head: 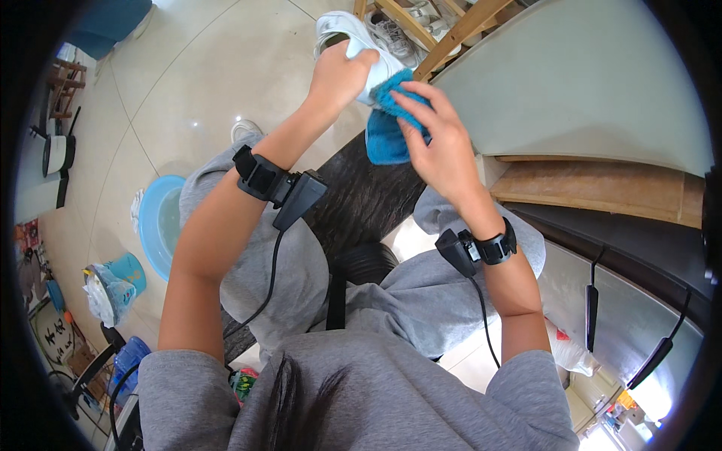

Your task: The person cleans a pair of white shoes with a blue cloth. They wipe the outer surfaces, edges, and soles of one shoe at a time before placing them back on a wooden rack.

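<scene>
My left hand grips a white shoe near its opening, with the thumb across the upper. The toe end points down and to the right. In my right hand is a blue cloth, fluffy on the part that touches the shoe's toe. A flap of the cloth hangs below my fingers. The shoe's sole and the fingertips of my left hand are mostly hidden.
A wooden rack holding several shoes stands just beyond the held shoe. Left of my legs are a light-blue basin with water and a teal bin lined with plastic. A pale cabinet panel rises on the right.
</scene>
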Available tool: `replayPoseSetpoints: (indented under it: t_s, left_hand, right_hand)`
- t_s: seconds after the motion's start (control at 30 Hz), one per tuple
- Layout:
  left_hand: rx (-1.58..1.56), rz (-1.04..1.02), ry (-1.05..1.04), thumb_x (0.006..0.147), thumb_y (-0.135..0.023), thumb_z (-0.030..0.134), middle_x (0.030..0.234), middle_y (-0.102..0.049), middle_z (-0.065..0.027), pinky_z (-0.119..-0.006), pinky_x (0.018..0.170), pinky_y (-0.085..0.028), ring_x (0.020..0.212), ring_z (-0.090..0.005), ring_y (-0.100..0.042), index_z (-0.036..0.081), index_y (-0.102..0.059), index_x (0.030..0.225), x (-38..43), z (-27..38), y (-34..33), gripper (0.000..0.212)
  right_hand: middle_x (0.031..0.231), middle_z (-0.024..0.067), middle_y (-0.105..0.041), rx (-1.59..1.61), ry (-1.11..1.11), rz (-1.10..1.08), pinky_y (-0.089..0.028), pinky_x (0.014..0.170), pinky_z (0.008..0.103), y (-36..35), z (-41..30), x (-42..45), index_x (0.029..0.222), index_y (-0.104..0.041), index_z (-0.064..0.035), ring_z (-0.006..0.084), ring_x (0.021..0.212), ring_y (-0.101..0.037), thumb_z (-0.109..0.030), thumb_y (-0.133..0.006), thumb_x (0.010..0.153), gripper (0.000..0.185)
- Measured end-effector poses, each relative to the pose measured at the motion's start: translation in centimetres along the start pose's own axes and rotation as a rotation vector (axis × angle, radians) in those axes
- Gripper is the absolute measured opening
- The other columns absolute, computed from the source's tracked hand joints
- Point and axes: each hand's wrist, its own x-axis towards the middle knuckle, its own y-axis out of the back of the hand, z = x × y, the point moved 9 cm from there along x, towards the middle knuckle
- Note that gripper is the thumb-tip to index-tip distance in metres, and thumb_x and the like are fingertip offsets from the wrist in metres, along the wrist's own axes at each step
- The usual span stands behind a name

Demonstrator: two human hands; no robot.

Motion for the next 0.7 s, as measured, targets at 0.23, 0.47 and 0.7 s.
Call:
replayPoseSetpoints:
  t_s: [0.23, 0.47, 0.7]
  left_hand:
    - [-0.753, -0.223, 0.489, 0.076, -0.056, 0.021, 0.085, -0.061, -0.0082, -0.032, 0.069, -0.046, 0.076, -0.0187, -0.059, -0.001, -0.055, 0.093, -0.9, -3.1, -5.2, 0.028]
    - [-0.972, -0.558, 0.335, 0.081, -0.056, 0.022, 0.093, -0.06, -0.0047, -0.026, 0.074, -0.044, 0.085, -0.0133, -0.056, 0.002, -0.054, 0.108, -3.6, 2.6, -8.2, 0.034]
    - [-0.301, -0.535, 0.318, 0.087, -0.045, 0.043, 0.081, -0.054, 0.0032, -0.018, 0.058, -0.036, 0.07, -0.0027, -0.046, 0.007, -0.057, 0.098, -4.9, 0.9, -7.7, 0.039]
  right_hand:
    - [0.114, 0.0175, -0.045, -0.183, 0.046, 0.249, -0.04, 0.085, 0.0373, 2.2, 0.2, 0.7, 0.112, -0.053, -0.005, 0.0341, 0.099, -0.047, -0.008, -0.056, 0.077, 0.035]
    - [0.115, 0.0182, -0.042, -0.259, 0.032, 0.308, -0.035, 0.088, 0.0389, 4.1, 2.8, 1.4, 0.118, -0.049, -0.0063, 0.0347, 0.102, -0.042, -0.011, -0.054, 0.08, 0.038]
    - [0.115, 0.0145, -0.044, -0.29, 0.011, 0.29, -0.032, 0.089, 0.0379, 2.5, 2.2, 0.6, 0.112, -0.053, -0.0065, 0.0318, 0.102, -0.04, -0.004, -0.052, 0.079, 0.034]
